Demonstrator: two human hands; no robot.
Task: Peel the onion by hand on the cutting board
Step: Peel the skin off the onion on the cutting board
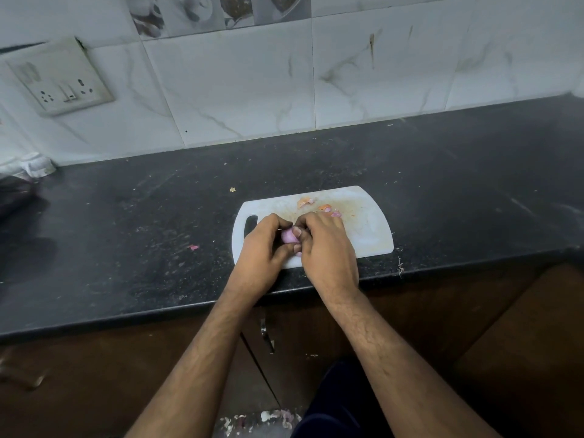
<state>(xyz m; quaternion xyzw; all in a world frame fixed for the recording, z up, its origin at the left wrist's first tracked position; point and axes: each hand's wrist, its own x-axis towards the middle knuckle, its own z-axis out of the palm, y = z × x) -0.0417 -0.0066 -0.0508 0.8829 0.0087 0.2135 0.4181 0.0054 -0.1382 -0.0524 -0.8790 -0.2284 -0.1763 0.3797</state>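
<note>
A small pale purple onion (pixel 288 237) is held between both hands above the near left part of a white cutting board (pixel 366 229). My left hand (pixel 262 248) cups it from the left. My right hand (pixel 325 245) grips it from the right, thumb pressed on its top. Most of the onion is hidden by the fingers. Loose orange and pink peel scraps (pixel 306 202) lie on the board's far side, with more peel (pixel 328 209) just beyond my right hand.
The board rests near the front edge of a dark speckled counter (pixel 142 222). A pink peel bit (pixel 193 247) lies on the counter to the left. A wall socket (pixel 63 86) is on the tiled wall. Peel scraps (pixel 268 418) litter the floor below.
</note>
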